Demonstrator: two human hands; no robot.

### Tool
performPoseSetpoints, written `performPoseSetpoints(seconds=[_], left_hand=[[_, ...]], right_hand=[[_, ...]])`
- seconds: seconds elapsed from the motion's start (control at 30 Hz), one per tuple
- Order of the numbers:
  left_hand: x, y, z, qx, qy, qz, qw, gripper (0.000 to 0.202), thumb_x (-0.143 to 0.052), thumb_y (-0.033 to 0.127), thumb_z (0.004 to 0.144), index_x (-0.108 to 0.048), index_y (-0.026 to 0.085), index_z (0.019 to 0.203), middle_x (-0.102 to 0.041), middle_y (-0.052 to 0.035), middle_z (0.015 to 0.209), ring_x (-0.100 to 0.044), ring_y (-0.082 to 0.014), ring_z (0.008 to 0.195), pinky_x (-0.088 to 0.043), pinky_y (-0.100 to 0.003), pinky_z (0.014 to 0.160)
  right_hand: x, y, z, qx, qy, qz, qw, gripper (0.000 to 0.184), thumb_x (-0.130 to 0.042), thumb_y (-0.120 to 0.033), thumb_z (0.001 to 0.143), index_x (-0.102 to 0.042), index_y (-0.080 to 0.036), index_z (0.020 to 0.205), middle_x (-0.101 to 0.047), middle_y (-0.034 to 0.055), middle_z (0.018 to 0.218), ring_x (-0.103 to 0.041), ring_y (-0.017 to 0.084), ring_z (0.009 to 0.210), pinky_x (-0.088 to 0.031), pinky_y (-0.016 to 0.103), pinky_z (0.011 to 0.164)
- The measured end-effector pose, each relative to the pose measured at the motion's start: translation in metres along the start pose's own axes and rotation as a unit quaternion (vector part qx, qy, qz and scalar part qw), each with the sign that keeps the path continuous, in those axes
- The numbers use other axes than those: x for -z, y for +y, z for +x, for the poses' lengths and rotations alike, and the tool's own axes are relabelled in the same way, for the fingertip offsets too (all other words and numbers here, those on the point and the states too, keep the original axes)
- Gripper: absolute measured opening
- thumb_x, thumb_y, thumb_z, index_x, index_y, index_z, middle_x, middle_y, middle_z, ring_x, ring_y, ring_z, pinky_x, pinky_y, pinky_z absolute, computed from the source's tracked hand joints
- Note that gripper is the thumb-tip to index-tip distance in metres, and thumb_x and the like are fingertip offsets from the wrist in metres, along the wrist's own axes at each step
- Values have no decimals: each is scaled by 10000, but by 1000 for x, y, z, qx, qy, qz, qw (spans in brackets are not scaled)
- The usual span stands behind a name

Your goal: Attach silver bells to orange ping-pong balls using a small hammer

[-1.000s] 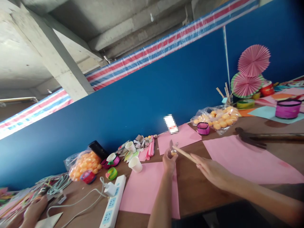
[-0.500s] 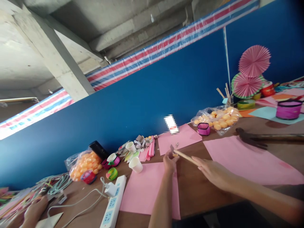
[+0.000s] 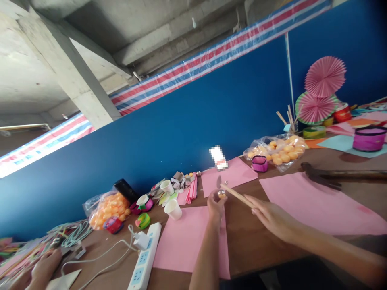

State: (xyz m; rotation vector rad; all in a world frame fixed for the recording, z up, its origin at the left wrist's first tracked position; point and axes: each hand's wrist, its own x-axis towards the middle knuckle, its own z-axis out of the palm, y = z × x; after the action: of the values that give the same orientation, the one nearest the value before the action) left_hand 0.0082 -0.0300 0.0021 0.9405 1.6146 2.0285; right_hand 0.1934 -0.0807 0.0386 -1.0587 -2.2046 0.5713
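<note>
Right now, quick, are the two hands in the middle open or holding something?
Left hand: closed, holding a small shiny piece at its fingertips.
Right hand: closed, holding a wooden-handled tool.

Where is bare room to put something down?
Brown tabletop is bare between the nearest two pink paper sheets, under the right hand, and between the dark hammer and turquoise paper. Crowded: around white paper cups near the blue panel.
</note>
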Motion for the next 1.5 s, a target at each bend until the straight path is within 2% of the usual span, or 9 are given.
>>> performPoseSetpoints(seconds=[0.13,0.37,0.57,0.73,1.0,1.13,1.23,1.3,1.5], left_hand=[[1,-2,1,24,-56,-9,998,310,-757,175,500,-655,288,770,-693,23,673,-639,-242,875,-502,-355,752],[13,-5,12,58,-122,-27,990,313,-753,160,519,-631,350,736,-684,77,647,-646,-216,841,-508,-332,697],[19,-13,18,95,-160,-43,982,398,-760,200,539,-616,162,908,-699,-65,800,-650,-215,812,-493,-320,727],[19,-19,21,108,-166,-54,979,463,-769,242,545,-594,121,956,-679,-105,884,-642,-188,800,-483,-292,726],[18,-19,19,120,-181,-81,973,466,-755,318,575,-577,101,948,-665,-81,759,-638,-176,712,-482,-299,683],[18,-19,18,116,-184,-89,972,470,-745,334,583,-563,100,948,-654,-64,727,-631,-163,681,-474,-288,664],[17,-21,19,114,-179,-90,973,460,-748,325,574,-563,99,930,-649,-56,708,-616,-143,642,-461,-267,633],[17,-22,20,114,-177,-89,974,459,-750,306,569,-563,101,933,-649,-54,708,-607,-134,630,-453,-258,623],[18,-21,20,113,-176,-91,974,464,-751,307,566,-566,97,936,-636,-40,684,-599,-130,617,-449,-255,616]], right_hand=[[0,2,-2,-20,6,0,1000,452,-277,-237,868,-381,-144,1297,-650,115,1055,-641,222,870,-497,354,764],[-3,5,1,-42,-15,15,999,460,-246,-248,877,-357,-144,1312,-674,95,915,-639,215,806,-495,343,718],[-7,2,1,-19,-24,32,999,466,-278,-269,875,-378,-126,1307,-649,119,1041,-625,220,892,-483,334,769],[-7,2,2,-23,-4,31,999,482,-250,-305,890,-341,-143,1335,-665,107,991,-635,215,858,-489,335,752],[-6,3,1,-32,-13,18,999,466,-301,-274,864,-392,-172,1310,-656,104,1038,-633,228,889,-486,338,779],[-4,1,5,-28,-7,36,999,480,-282,-260,870,-341,-179,1340,-670,89,987,-642,213,835,-493,330,727],[-5,-1,6,-21,3,15,1000,467,-297,-241,853,-401,-163,1302,-673,105,976,-642,228,842,-493,344,729],[-6,0,5,-5,-3,2,1000,457,-308,-235,845,-431,-155,1278,-668,114,995,-638,238,865,-492,352,743],[-7,0,4,-7,4,14,1000,477,-279,-236,863,-369,-124,1318,-606,137,1143,-611,229,956,-478,348,802]])
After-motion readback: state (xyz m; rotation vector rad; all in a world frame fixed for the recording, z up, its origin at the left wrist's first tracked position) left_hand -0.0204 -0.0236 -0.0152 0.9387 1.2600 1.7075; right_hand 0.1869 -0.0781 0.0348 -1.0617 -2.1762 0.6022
